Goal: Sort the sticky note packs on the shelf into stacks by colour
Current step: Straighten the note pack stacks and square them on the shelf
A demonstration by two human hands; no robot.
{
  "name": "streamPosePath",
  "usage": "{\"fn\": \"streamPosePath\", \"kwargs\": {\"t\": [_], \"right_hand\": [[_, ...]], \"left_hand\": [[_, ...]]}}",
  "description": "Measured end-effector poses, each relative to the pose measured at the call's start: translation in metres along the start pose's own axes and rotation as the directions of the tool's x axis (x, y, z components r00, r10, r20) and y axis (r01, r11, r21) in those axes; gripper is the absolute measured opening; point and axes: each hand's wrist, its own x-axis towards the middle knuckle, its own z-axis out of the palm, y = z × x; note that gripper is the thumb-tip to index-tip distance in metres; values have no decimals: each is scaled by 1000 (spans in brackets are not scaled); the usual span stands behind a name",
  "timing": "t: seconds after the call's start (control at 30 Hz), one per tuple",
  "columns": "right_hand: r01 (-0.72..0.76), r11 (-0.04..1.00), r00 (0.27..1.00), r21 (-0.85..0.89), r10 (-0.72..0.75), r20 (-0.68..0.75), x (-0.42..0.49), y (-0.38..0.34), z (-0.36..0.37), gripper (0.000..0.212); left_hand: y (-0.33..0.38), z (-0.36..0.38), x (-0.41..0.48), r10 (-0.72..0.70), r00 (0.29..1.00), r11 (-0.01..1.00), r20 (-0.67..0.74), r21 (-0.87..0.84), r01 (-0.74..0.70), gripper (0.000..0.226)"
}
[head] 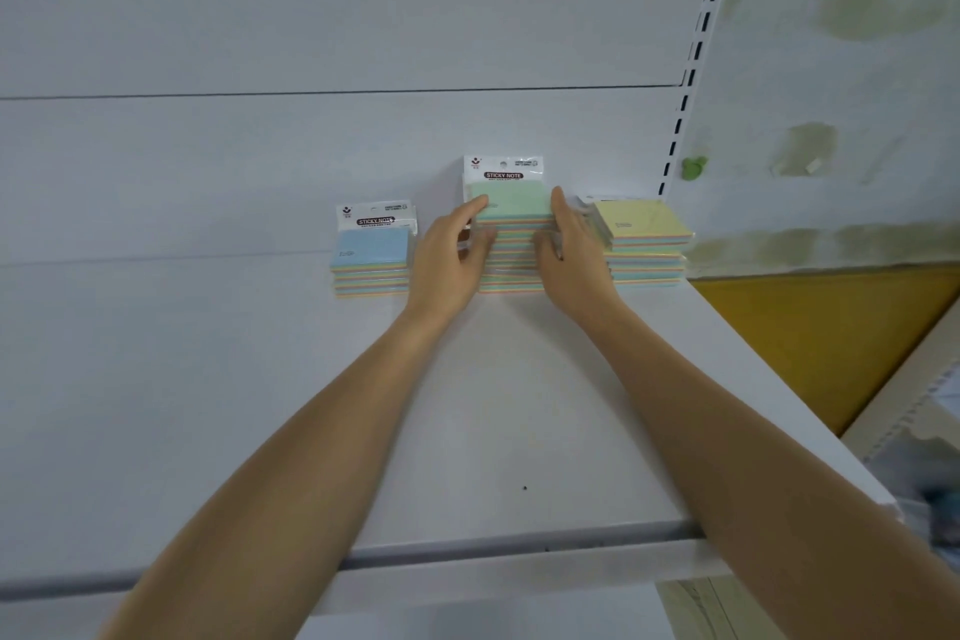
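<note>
Presently the left hand and right hand flank the green-topped stack, fingers pressed against its sides, between the blue stack and yellow stack.

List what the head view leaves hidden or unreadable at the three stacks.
Head view:
- Green stack sides: covered by the left hand and right hand holding it.
- Yellow stack header card: mostly behind the right hand.
- Pack counts: edges too blurred.
- Blue stack small print: too small.
</note>
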Motion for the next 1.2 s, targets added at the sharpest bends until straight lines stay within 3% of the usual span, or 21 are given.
{"fn": "streamPosePath", "kwargs": {"t": [0.13, 0.23, 0.37, 0.43, 0.57, 0.9, 1.03, 1.2], "right_hand": [[-41, 996, 999, 85, 39, 22, -2, -3, 0, 56], [-82, 994, 996, 78, 78, 46, -7, -2, 4, 80], [-190, 980, 978, 57, 184, 101, -5, 11, 7, 95], [-221, 975, 969, 17, 218, 113, -4, 16, 9, 83], [-190, 981, 980, -46, 193, 50, -3, 20, 11, 42], [-145, 983, 985, 111, 133, 109, 0, 26, 6, 38], [-170, 980, 982, 98, 161, 100, 1, 27, 8, 38], [-176, 978, 983, 112, 169, 77, -2, 21, 7, 27]], "left_hand": [[-2, 0, 4, -61, 998, 998, -3, -12, 61, 38], [0, -1, 4, -82, 996, 990, 35, -110, 85, 50], [-3, -2, -5, -215, 950, 964, 227, -107, 244, 61], [-7, 0, -8, -268, 922, 956, 279, -44, 291, 60], [-7, 1, -5, -276, 939, 961, 207, 25, 277, 50], [-11, -3, -3, -281, 940, 954, 196, -49, 295, 36], [-12, -4, -4, -259, 949, 964, 180, -12, 266, 25], [-7, -2, -6, -207, 963, 977, 170, 77, 197, 27]]}}
